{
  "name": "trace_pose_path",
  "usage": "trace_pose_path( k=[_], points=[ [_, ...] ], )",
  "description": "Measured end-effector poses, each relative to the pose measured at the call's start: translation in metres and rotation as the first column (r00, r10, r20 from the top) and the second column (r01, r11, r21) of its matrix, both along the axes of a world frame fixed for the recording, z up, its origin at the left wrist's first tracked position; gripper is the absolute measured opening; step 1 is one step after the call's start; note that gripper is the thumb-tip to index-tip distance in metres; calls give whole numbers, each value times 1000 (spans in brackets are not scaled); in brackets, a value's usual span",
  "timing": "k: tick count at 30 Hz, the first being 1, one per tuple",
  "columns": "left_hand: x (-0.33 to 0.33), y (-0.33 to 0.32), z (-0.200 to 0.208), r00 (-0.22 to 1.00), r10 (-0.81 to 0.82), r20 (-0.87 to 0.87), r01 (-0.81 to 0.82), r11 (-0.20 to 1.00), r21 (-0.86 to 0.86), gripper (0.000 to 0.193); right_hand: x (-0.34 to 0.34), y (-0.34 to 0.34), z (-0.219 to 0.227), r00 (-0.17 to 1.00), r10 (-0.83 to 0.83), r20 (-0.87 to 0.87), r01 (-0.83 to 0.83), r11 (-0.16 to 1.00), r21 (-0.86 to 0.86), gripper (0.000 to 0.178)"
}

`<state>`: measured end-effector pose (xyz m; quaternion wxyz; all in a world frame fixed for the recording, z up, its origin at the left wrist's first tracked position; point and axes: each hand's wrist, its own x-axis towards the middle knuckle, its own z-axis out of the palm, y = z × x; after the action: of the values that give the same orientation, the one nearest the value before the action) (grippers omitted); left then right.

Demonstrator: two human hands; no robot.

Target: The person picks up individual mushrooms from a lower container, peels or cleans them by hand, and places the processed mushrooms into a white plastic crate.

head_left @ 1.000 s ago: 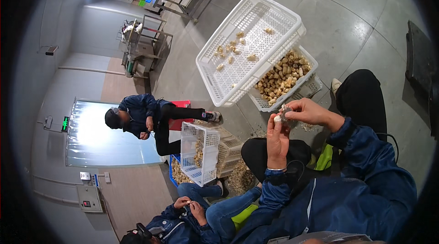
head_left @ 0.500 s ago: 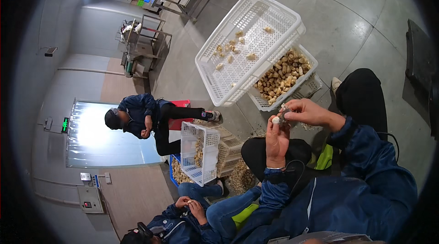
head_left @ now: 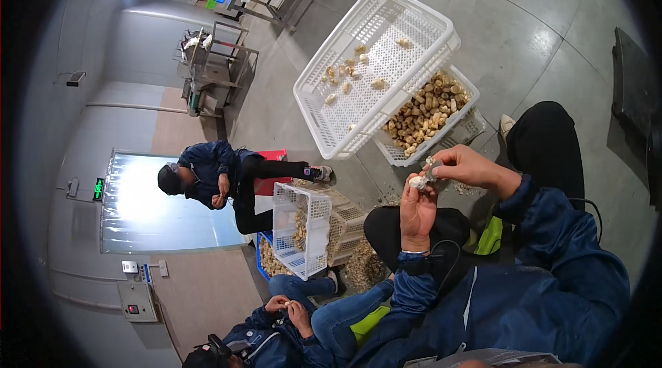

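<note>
My left hand (head_left: 417, 222) is closed around a small whitish piece (head_left: 417, 182) that looks like a mushroom stem, its pale end showing above the fingertips. Right beside it, my right hand (head_left: 472, 168) pinches a small grey, flat tool (head_left: 432, 173), probably a blade, against the piece. Its exact shape is partly hidden by my fingers. Beyond my hands stands a white perforated crate (head_left: 441, 31) with several pale brown pieces scattered on its bottom. It rests tilted over a lower white crate (head_left: 471, 86) full of brown, stubby pieces (head_left: 429, 111).
Crumbly scraps (head_left: 364, 266) lie in a heap by my left knee. Two co-workers sit to the left, one on a red stool (head_left: 276, 155), near another white crate (head_left: 316, 230) and a blue crate (head_left: 262, 257). A dark flat object (head_left: 633, 85) lies at far right.
More of the whitish piece shows above my left fingers now, and the grey tool in my right hand has shifted slightly. The crates stay in place.
</note>
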<state>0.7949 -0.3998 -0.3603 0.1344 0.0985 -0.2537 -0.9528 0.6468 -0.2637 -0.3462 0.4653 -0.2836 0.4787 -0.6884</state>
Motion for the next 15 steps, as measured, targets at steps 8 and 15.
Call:
trace_pose_path(
  k=[8, 15],
  points=[
    [-10, 9, 15, 1000, -5, 7, 3, 979, 201, 35, 4, -4, -3, 901, -341, -267, 397, 897, 195, 24],
    [-10, -45, -53, 947, 2, 322, -99, 954, 283, 28, 11, -11, -19, 667, -309, -678, 446, 895, 32, 24]
  ],
)
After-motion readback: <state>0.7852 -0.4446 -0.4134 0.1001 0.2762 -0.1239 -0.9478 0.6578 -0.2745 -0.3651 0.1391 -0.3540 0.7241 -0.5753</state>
